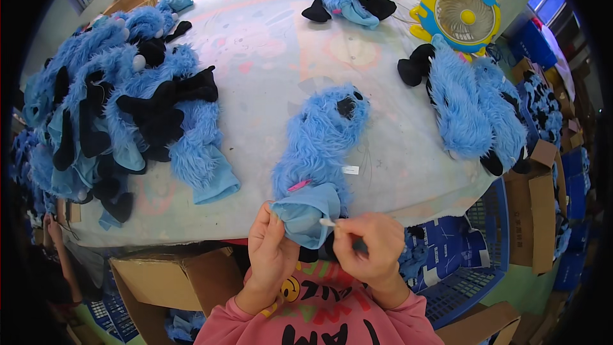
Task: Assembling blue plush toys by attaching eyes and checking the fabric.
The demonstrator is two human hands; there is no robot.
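A fluffy blue plush skin (316, 131) with a black nose lies at the table's front edge. Its light blue fabric cuff (306, 207) hangs open toward me. My left hand (271, 243) pinches the cuff's left rim between thumb and fingers. Closed at the cuff's right side, my right hand (371, 248) grips a small white piece (327, 222) that sticks out toward the fabric; its kind is too small to make out. A pink felt patch (299, 185) shows just above the cuff, and a white label (350, 170) sits to its right.
A pile of blue plush skins with black limbs (159, 96) covers the table's left side. More plush skins (463, 108) lie at the right, near a yellow fan (463, 13); another (348, 0) is at the back. Cardboard boxes (159, 281) and a blue basket (498, 230) stand below the edge.
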